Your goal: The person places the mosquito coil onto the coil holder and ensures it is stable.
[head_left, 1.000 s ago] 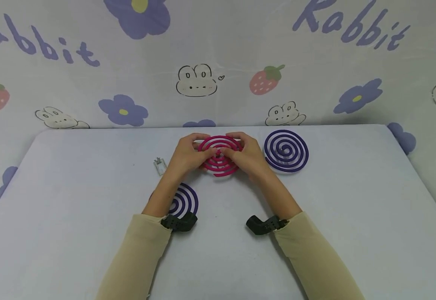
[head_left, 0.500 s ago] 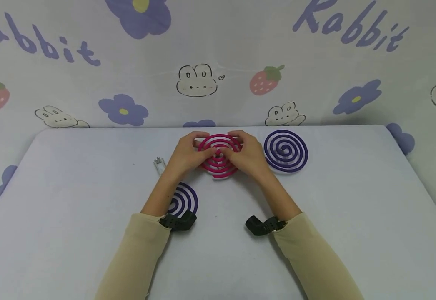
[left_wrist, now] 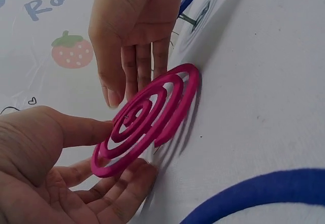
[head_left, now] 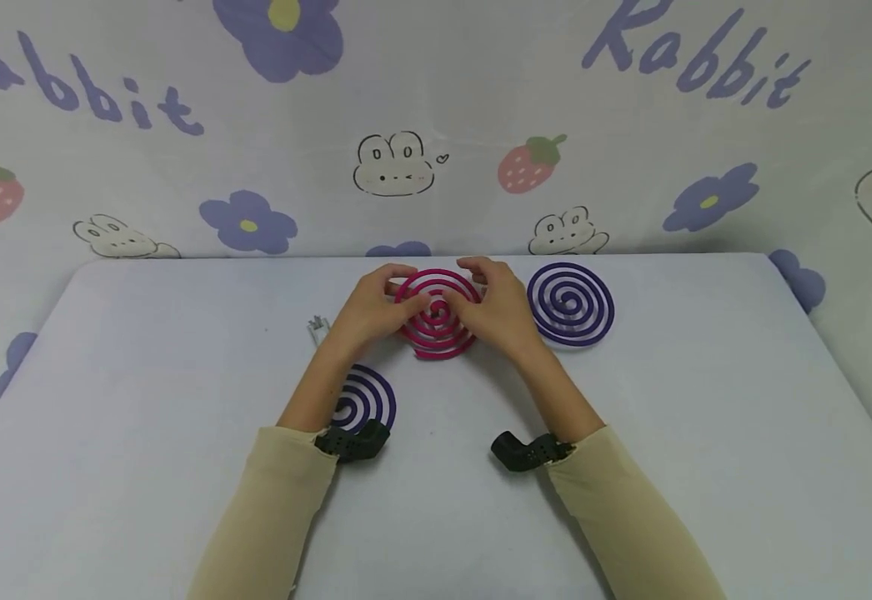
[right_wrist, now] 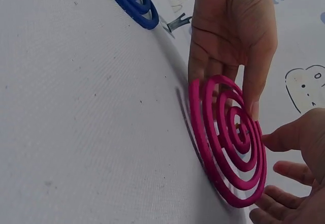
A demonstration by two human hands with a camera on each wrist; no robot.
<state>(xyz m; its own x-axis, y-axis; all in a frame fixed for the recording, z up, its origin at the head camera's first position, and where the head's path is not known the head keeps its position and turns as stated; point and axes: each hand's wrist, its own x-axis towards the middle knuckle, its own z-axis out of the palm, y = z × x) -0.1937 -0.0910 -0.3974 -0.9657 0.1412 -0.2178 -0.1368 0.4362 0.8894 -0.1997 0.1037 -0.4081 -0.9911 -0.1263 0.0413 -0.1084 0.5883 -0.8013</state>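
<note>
The left hand (head_left: 379,308) pinches the pink coil (head_left: 439,307), its thumb on the upper face and its fingers below the rim. The right hand (head_left: 498,308) lies at the other side with its fingers spread loose, their tips partly clear of the rim; I cannot tell whether its thumb touches the coil. The pink coil is raised over the table (head_left: 181,358), its shadow on the white surface and its outer end on the side toward the person. Just beyond the right hand is 1 blue coil (head_left: 571,305), a metal support showing under it in the left wrist view; another blue coil (head_left: 370,398) lies partly under the left wrist. A small metal stand (head_left: 318,327) sits left of the left hand, partly hidden. Each wrist carries 1 black camera (head_left: 529,451), below tan sleeves (head_left: 263,500). Behind hangs a cloth (head_left: 443,92) printed with rabbits, flowers and strawberries.
</note>
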